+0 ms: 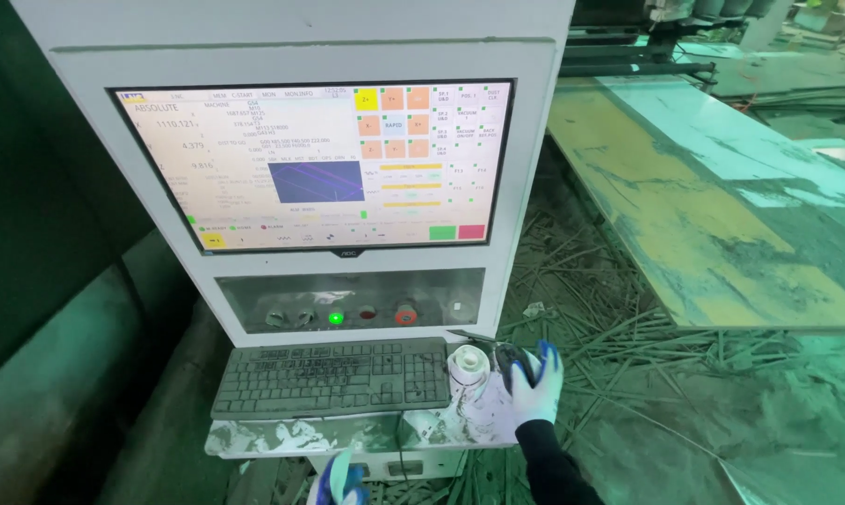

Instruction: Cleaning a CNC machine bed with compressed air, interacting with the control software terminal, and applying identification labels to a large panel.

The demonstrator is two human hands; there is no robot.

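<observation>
My right hand [537, 385], in a white and blue glove, rests on a dark computer mouse [513, 363] at the right end of a worn shelf [263, 438]. A rolled white paper [466, 367] stands just left of the mouse. My left hand [341, 483], gloved the same way, hangs low below the shelf's front edge and holds nothing that I can see. A dusty grey keyboard [333, 375] lies on the shelf between the two hands. Above it stands a white machine console with a lit screen [315, 164].
Under the screen a clear panel [347, 301] covers a lit green button, a red button and knobs. A large worn board [712, 196] lies to the right. Strips and scrap litter the floor [619, 337]. A dark bulky surface [57, 374] runs along the left.
</observation>
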